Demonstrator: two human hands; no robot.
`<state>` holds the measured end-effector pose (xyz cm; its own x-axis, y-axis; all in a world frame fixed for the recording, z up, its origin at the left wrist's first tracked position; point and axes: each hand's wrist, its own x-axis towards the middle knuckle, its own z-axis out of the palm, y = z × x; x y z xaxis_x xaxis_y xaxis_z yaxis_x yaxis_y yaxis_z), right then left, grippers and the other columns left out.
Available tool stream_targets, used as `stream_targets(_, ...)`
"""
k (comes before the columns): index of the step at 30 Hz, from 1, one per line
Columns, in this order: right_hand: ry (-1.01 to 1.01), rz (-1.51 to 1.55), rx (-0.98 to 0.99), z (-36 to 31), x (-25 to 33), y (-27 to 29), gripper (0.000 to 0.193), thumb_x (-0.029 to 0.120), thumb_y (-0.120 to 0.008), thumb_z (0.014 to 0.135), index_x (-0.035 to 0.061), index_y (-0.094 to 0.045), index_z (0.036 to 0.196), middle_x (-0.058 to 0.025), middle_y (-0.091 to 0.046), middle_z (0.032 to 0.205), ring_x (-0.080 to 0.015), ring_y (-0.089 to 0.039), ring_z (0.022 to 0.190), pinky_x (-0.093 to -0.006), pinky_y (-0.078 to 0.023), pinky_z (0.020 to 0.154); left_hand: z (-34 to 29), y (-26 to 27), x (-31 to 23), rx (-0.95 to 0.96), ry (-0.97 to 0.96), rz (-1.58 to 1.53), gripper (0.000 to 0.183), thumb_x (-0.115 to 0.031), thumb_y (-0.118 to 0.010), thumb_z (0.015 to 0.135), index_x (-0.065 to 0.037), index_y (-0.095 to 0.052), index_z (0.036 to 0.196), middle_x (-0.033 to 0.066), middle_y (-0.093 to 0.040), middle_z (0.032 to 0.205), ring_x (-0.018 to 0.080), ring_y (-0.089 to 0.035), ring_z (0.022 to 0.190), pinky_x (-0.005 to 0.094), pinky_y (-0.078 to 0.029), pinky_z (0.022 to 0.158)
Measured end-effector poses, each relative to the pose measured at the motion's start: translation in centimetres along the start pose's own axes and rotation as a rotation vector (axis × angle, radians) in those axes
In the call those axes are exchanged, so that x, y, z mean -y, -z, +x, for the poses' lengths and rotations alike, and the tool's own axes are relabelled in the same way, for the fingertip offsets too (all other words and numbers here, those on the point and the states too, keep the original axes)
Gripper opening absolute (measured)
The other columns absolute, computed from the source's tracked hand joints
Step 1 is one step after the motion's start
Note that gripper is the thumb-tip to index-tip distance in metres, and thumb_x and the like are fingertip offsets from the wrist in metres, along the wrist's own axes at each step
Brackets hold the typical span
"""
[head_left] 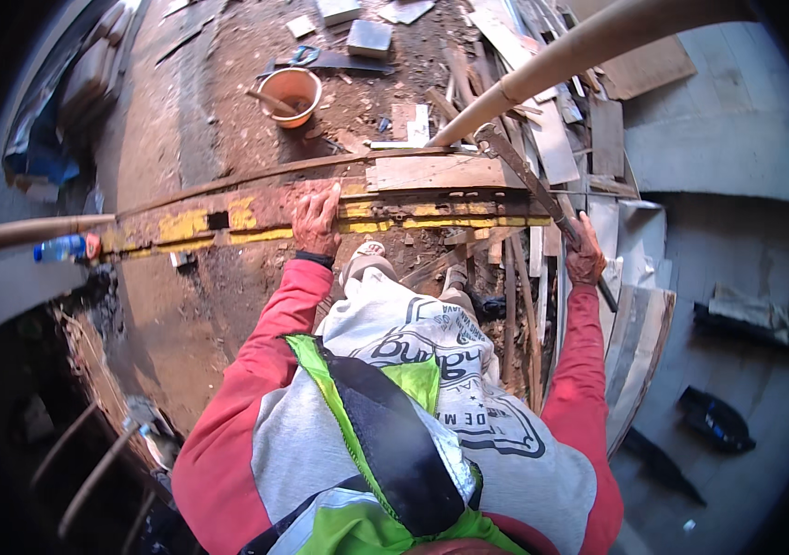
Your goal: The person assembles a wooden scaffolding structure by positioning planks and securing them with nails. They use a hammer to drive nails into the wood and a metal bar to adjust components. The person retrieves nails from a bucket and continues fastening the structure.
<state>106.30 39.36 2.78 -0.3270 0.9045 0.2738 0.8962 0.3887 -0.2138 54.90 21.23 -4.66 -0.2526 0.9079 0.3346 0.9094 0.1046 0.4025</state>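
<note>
A long worn wooden beam (pixel 269 215), with flaking yellow and reddish paint, lies across in front of me. My left hand (pixel 317 222) grips it near its middle, with bent fingers over the wood. A dark square notch (pixel 217 221) is cut in the beam left of that hand. My right hand (pixel 586 252) is closed round the handle of a hammer (pixel 540 192). The hammer slants up and left, its head raised near the beam's right part. A thinner bare board (pixel 445 173) lies along the beam's far side, below the hammer head.
An orange bucket (pixel 305 91) with a stick in it stands beyond the beam. A thick pole (pixel 579 54) slants across the upper right. Scrap boards (pixel 552 139) pile up at the right. A water bottle (pixel 61 248) is at the beam's left end, and grey blocks (pixel 369 39) lie far off.
</note>
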Motion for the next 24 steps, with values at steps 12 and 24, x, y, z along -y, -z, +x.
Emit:
stream_targets(12,0.350,0.144,0.322,10.5,-10.5,-8.1,0.047,0.012,-0.059,0.080,0.0238,-0.064,0.125,-0.0064,-0.069,0.124,-0.0335,-0.068,0.105,-0.0446,-0.055,0.084,-4.3,-2.5,-9.1,-0.441,0.500,-0.053,0.076,0.007,-0.051,0.084,-0.003,-0.029,0.156,0.0196,-0.059,0.136,0.0401,-0.056,0.123,0.0467,-0.040,0.109)
stream_targets(24,0.341,0.233,0.249,10.3,-11.7,-7.2,0.025,0.027,-0.063,0.083,0.0187,-0.068,0.107,-0.0128,-0.071,0.093,-0.0385,-0.069,0.087,-0.0452,-0.053,0.074,-2.2,-9.7,-23.9,-0.115,0.080,0.109,0.069,-0.007,-0.067,0.084,-0.008,-0.044,0.148,0.0142,-0.044,0.153,0.0366,-0.042,0.140,0.0463,-0.035,0.117)
